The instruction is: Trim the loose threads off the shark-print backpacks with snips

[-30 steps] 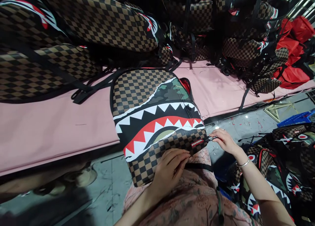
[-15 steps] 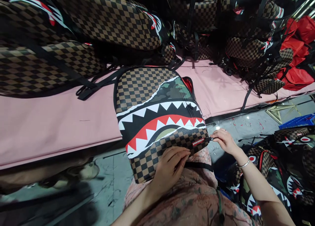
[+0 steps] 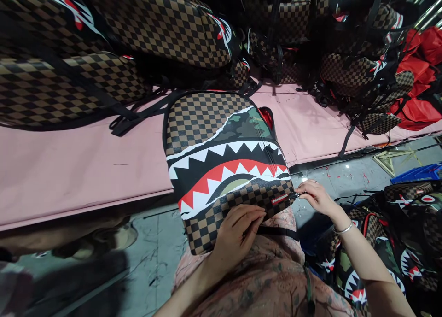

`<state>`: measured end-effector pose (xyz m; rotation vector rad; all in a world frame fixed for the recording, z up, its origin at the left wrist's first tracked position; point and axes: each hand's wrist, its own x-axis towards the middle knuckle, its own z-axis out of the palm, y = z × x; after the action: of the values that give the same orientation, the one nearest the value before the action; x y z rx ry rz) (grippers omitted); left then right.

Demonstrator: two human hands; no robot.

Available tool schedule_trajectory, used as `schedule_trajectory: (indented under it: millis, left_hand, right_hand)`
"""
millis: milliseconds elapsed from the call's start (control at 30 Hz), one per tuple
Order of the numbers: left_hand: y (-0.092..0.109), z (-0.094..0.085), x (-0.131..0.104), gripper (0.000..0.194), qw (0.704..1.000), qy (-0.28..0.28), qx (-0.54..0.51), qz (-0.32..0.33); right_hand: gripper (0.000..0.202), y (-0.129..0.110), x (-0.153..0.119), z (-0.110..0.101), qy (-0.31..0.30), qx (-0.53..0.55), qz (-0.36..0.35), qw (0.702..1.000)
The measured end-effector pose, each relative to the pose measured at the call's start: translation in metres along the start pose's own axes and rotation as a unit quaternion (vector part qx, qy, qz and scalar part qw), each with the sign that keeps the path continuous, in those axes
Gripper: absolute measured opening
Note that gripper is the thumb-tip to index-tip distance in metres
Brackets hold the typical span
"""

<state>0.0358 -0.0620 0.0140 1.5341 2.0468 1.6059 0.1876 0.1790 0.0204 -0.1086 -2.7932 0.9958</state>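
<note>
A checkered backpack (image 3: 200, 123) with a printed shark mouth and a camouflage patch lies tilted between the pink table edge and my lap. Its lower edge is gripped by my left hand (image 3: 240, 231), fingers bent together over the checkered panel. At the lower right corner, beside the small red label (image 3: 280, 199), my right hand (image 3: 316, 196) pinches a small black piece, which looks like a zipper pull. Red lining (image 3: 266, 118) shows through an opening on the backpack's right side.
More checkered backpacks (image 3: 155, 24) are piled along the back of the pink table (image 3: 131, 169). Red bags (image 3: 416, 109) lie at the far right. Other backpacks (image 3: 375, 261) and a blue crate (image 3: 417, 171) stand on the floor at right.
The view has shifted slightly. Both hands keep their hold, and the backpack has hardly moved between them.
</note>
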Motion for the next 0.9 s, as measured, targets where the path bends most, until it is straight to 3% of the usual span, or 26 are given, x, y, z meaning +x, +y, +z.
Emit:
schedule_trajectory:
  millis: [633,767,900]
  left_hand:
    - [0.003,-0.007,0.003,0.019,1.000,0.010,-0.006,0.004]
    - [0.002,-0.005,0.001,0.019,1.000,0.005,-0.007,-0.004]
    - [-0.001,-0.004,-0.002,0.018,1.000,-0.006,-0.016,-0.004]
  right_hand:
    - [0.023,-0.035,0.027,0.004,-0.083,-0.060,-0.032,0.994]
    - [0.023,-0.041,0.026,0.008,-0.067,-0.067,-0.025,0.995]
    - [0.018,-0.041,0.018,0.007,-0.023,0.029,0.030,0.999]
